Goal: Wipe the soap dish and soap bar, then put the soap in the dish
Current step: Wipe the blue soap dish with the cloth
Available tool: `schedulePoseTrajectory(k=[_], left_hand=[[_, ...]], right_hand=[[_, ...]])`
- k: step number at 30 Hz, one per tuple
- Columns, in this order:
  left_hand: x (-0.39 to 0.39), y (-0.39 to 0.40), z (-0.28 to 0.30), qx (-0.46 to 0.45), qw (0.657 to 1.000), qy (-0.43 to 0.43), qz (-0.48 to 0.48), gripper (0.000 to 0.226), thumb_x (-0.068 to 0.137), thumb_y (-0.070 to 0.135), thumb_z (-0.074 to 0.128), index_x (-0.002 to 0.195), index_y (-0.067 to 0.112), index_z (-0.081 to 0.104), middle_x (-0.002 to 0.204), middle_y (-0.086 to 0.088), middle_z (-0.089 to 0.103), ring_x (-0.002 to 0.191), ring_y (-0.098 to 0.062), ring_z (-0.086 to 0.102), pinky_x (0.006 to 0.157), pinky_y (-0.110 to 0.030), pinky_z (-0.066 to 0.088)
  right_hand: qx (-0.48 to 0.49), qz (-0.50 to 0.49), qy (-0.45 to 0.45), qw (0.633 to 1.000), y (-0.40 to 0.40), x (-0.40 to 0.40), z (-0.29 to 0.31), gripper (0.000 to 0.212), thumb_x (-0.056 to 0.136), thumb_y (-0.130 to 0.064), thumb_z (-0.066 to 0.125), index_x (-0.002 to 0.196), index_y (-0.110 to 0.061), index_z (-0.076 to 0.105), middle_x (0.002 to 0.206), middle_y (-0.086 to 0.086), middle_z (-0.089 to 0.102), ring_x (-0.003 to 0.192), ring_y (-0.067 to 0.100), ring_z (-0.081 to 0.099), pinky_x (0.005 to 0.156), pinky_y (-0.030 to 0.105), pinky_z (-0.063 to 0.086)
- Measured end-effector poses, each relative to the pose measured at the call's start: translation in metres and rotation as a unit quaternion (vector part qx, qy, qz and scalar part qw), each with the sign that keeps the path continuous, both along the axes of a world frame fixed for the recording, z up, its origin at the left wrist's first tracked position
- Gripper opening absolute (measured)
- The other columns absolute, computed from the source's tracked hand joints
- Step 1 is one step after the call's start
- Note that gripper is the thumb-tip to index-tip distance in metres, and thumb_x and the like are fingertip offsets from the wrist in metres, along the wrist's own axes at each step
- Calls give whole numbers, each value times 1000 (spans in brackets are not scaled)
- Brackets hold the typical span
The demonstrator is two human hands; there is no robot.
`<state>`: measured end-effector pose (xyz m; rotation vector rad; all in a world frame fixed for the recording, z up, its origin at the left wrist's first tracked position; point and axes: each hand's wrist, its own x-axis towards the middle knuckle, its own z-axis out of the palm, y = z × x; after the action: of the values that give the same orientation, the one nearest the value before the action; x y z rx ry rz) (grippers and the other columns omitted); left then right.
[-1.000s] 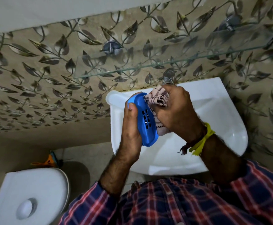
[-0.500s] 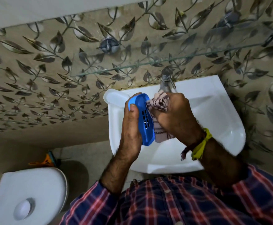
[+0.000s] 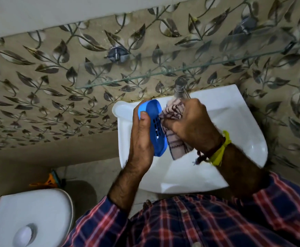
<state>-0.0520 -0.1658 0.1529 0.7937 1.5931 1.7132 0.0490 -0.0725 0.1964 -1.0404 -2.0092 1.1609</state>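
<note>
The leaf-patterned wall (image 3: 38, 90) fills the top of your view, with a glass shelf (image 3: 145, 75) fixed across it on two metal brackets. Below that, your plaid shirt (image 3: 199, 223) spreads across the bottom edge, sleeves pushed back from both forearms. The white sink (image 3: 234, 125) sits against the wall on the right, directly under your hands, and a white toilet tank (image 3: 30, 216) with its round flush button shows in the lower left corner. A metal tap (image 3: 179, 88) stands at the back of the sink, just beyond your right knuckles.

Your left hand (image 3: 142, 141) grips the blue soap dish (image 3: 154, 125), thumb lying along its near edge and the fingers hidden behind it. You hold the dish on edge above the left part of the sink, its hollow side with the drain slots turned toward your right hand.

Your right hand (image 3: 192, 125) is closed around a bunched striped cloth (image 3: 174, 114), and the cloth is pressed against the slotted face of the dish. A loose end of the cloth hangs down below your hand, beside the lower end of the dish. A yellow band and a dark thread (image 3: 218, 148) circle your right wrist.

Something orange (image 3: 46, 180) lies on the floor behind the tank; you cannot tell what it is.
</note>
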Motion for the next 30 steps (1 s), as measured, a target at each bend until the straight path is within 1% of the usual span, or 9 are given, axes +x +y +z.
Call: schedulePoseTrajectory(k=[4,7,11,14,17,20,24,27,30], left_hand=[[-3,0,-2,-10,1000,-9,-14,89,82,87,45,141,20,55,131,-12,67,121,-32,64,106,-58,49],[0,4,-5,-5,1000,0,-21,77,92,77,42,142,19,53,135,-14,64,126,-32,61,110,-58,45],[-6,5,-5,-1,1000,1,-2,76,90,78,41,139,21,55,120,-11,70,108,-25,69,91,-39,58],[-7,9,-7,-4,999,-49,-9,88,85,75,39,142,9,53,128,-25,65,115,-36,66,97,-48,55],[-4,12,-9,7,998,-61,2,90,84,74,38,142,6,51,129,-27,62,115,-39,64,100,-56,52],[-4,16,-11,19,999,-35,15,93,85,76,38,140,1,51,122,-33,62,98,-32,67,85,-46,57],[-3,19,-16,30,999,-14,19,112,76,92,46,137,-2,51,114,-29,65,93,-27,69,78,-37,58],[0,18,-20,47,999,13,14,94,85,84,45,140,8,50,120,-34,59,94,-26,67,78,-34,57],[0,21,-21,67,998,12,12,75,89,79,46,140,23,50,125,-34,57,98,-23,67,81,-36,57]], right_hand=[[1,-14,1,1000,-6,1,-10,16,77,-8,82,83,2,71,78,11,75,73,21,72,66,28,57],[25,-17,44,999,6,-3,-3,13,78,-8,81,82,-1,72,75,6,74,67,9,68,60,11,53],[-20,60,-44,997,-11,9,-16,12,79,-8,81,84,0,73,82,10,77,74,19,73,72,33,59],[-11,17,8,1000,-6,6,-21,12,80,-6,80,81,2,71,79,12,75,74,23,73,69,38,60],[-85,44,22,995,2,6,-21,8,79,-1,77,82,1,71,81,13,76,78,25,74,74,45,61],[-191,92,7,977,-2,12,-25,10,80,5,73,89,0,74,86,14,77,82,29,75,80,50,62],[-288,75,28,954,4,15,-29,11,80,5,72,90,2,74,85,16,77,79,31,76,75,46,63],[-380,85,29,921,3,17,-28,12,81,7,70,90,0,73,77,12,76,70,24,73,64,35,61],[-496,121,65,858,-5,17,-27,18,84,7,66,101,4,72,80,14,75,67,22,72,59,28,58]])
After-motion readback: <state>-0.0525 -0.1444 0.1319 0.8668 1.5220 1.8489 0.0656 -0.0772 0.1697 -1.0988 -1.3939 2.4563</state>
